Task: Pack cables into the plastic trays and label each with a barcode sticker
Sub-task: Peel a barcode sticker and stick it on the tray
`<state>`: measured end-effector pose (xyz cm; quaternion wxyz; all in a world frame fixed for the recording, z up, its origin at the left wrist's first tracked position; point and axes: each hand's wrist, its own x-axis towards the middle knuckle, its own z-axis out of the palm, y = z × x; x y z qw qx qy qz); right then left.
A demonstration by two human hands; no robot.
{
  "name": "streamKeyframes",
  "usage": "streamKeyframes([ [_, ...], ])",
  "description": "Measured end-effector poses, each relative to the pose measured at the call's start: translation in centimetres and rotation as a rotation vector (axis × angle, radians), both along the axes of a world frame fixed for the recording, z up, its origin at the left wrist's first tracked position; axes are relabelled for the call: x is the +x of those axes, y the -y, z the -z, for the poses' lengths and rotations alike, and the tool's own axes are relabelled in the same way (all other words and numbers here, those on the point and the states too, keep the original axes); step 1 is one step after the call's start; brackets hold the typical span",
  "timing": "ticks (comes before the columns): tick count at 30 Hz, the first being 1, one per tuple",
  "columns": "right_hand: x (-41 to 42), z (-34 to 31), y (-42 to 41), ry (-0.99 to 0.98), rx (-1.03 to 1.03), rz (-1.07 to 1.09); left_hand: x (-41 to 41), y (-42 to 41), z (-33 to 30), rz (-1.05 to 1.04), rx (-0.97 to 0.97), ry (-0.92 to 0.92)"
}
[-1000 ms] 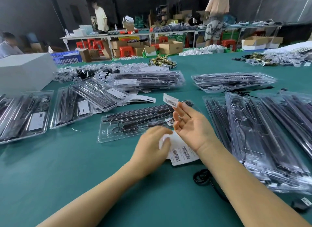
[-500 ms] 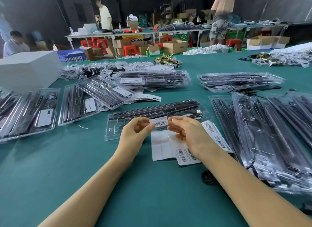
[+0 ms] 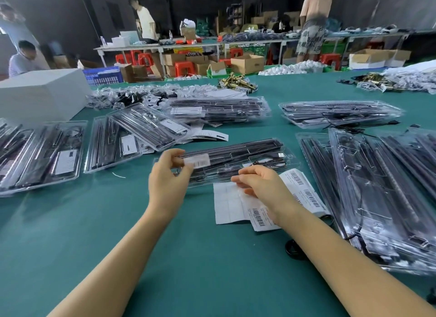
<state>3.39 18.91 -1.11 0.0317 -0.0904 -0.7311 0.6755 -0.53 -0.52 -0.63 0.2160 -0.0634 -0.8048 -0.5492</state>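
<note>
A clear plastic tray (image 3: pixel 238 159) with black cables in it lies on the green table just beyond my hands. My left hand (image 3: pixel 168 177) pinches a small white barcode sticker (image 3: pixel 197 162) by its left end and holds it over the tray's left part. My right hand (image 3: pixel 262 186) hovers with loosely curled fingers at the tray's near edge, above the white sticker backing sheet (image 3: pixel 230 203), and holds nothing. More barcode labels (image 3: pixel 304 191) lie under and to the right of that hand.
Packed, labelled trays lie at the left (image 3: pixel 42 151) and behind (image 3: pixel 219 109). A big pile of trays (image 3: pixel 377 186) fills the right side. A white box (image 3: pixel 40 97) stands far left. A black cable coil (image 3: pixel 292 249) lies by my right forearm. People work at distant tables.
Both hands held the sticker half a second ago. Now my left hand alone has it, raised over the tray, and my right hand has let go and stayed low by the sheets.
</note>
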Motion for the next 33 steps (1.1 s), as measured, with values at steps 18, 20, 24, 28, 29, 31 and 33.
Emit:
streamKeyframes([
  [18,0.8,-0.6,0.6,-0.184,0.01,-0.265,2.7,-1.8,-0.3,0.627,-0.325,0.06],
  [20,0.8,-0.6,0.5,-0.195,0.024,-0.225,2.8,-1.9,-0.4,0.609,-0.354,0.047],
  [24,0.7,-0.7,0.3,-0.181,-0.047,-0.225,2.8,-2.1,-0.5,0.58,-0.338,0.047],
  [28,0.6,-0.7,0.3,-0.174,-0.097,-0.192,2.6,-2.2,-0.1,0.48,-0.193,0.08],
  [29,0.6,-0.7,0.3,-0.174,-0.099,-0.176,2.5,-2.1,0.0,0.466,-0.163,0.103],
  [31,0.6,-0.6,0.3,-0.162,-0.076,-0.133,2.3,-2.0,0.1,0.456,-0.13,0.143],
  [33,0.5,-0.5,0.2,-0.141,-0.062,-0.084,2.2,-1.8,0.2,0.425,-0.124,0.147],
])
